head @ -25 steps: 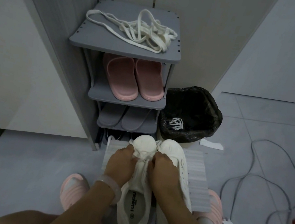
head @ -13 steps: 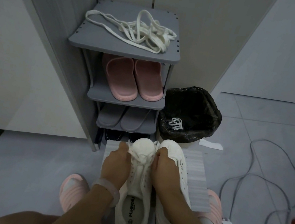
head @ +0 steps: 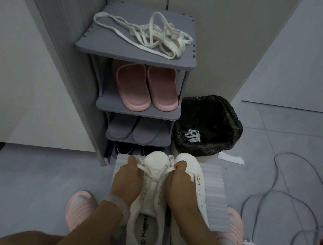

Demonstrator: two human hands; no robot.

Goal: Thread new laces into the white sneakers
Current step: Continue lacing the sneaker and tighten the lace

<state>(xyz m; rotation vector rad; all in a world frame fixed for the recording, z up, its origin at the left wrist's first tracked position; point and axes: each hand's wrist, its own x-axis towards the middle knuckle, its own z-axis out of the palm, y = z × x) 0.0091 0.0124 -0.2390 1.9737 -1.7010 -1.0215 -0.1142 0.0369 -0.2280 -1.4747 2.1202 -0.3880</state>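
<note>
Fingers, left hand (head: 128, 178): curled, pinching one end of the lace (head: 155, 170) at the toe-side eyelets. Fingers, right hand (head: 181, 183): curled, pinching the other end.

Step, as judged: drawing the first crossing even. Pull both ends outward with equal tension, keep the flat lace untwisted, and match the two lengths before you take the next eyelets.

Left sneaker (head: 148, 210): on the floor between your knees, toe away from you, touching the right sneaker (head: 189, 203), which shows no lace.

Wrists: bent down, forearms converging from below.

Spare laces (head: 148, 34): tangled on the shoe rack (head: 109, 45) top shelf, well apart.
</note>
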